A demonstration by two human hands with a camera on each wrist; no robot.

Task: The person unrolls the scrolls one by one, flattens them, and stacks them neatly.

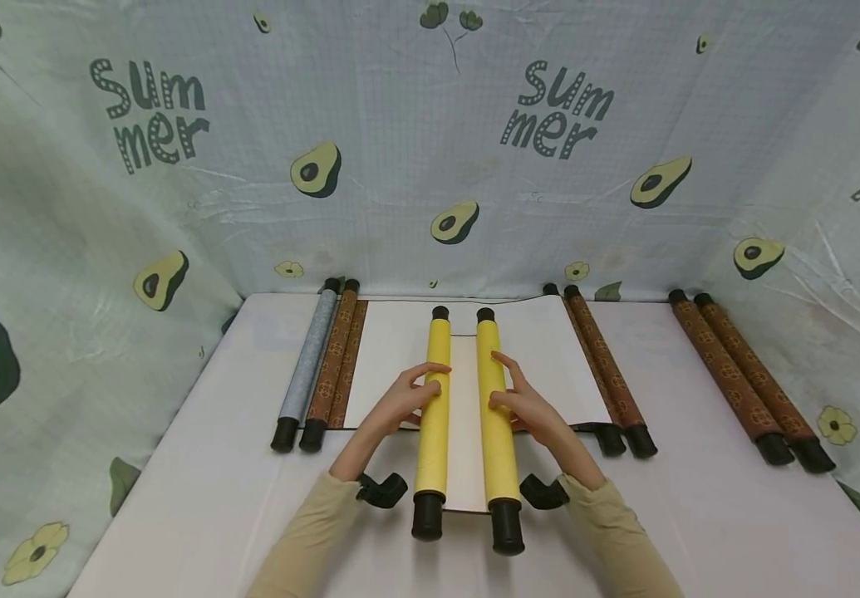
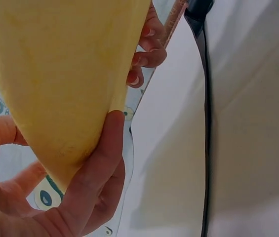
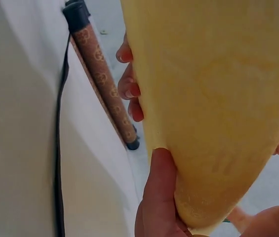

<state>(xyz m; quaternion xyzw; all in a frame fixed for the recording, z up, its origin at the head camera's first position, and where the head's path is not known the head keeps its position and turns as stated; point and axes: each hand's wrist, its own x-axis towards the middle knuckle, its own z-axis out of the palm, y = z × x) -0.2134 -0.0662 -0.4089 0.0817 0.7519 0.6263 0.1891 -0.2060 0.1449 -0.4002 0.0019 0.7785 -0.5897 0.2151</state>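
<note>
In the head view, my left hand (image 1: 400, 400) grips the left yellow roll (image 1: 433, 423) of a scroll, fingers and thumb curled around its middle. My right hand (image 1: 533, 407) holds the right yellow roll (image 1: 498, 432) the same way. Both rolls have black end knobs, and a narrow pale strip (image 1: 465, 448) stretches between them. They stand over a wide white sheet (image 1: 392, 353) spread on the table. In the left wrist view, the thumb and fingers wrap the yellow roll (image 2: 65, 84); the right wrist view shows the yellow roll (image 3: 208, 98) gripped likewise.
Left of the sheet lie a grey-blue roll (image 1: 312, 357) and a brown patterned roll (image 1: 335, 357). Another brown roll (image 1: 605, 361) lies along the sheet's right side. A pair of brown rolls (image 1: 732, 374) rests farther right. An avocado-print curtain (image 1: 400, 100) encloses the white table (image 1: 198, 490).
</note>
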